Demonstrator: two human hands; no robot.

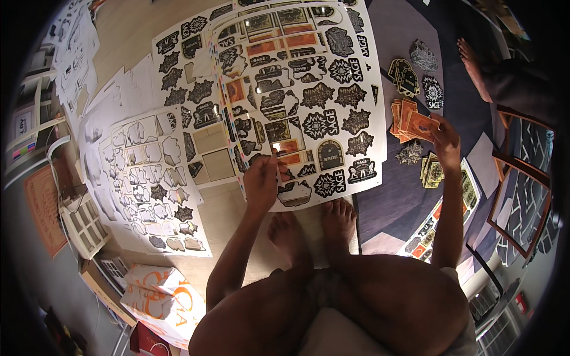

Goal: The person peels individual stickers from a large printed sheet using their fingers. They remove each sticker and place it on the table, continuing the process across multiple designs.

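Note:
A large white sticker sheet (369, 113) spreads out in front of my feet, printed with black, gold and orange designs and with several cut-out gaps. My left hand (261, 181) is closed over its lower left part, fingertips beside an orange-and-gold patch. What those fingers pinch, if anything, is hidden. To the right, my right hand (446, 142) grips an orange rectangular sticker (423, 126) by its right edge. That sticker is at a fanned pile of orange stickers (401, 118) on the dark mat.
Gold-and-black stickers (405, 80), black badge stickers (433, 94) and another gold pile (432, 171) surround the orange pile. More sheets (148, 196) lie left. A narrow sticker strip (442, 216) lies under my right forearm. Another person's foot (473, 68) is at upper right, a wooden frame (496, 228) below.

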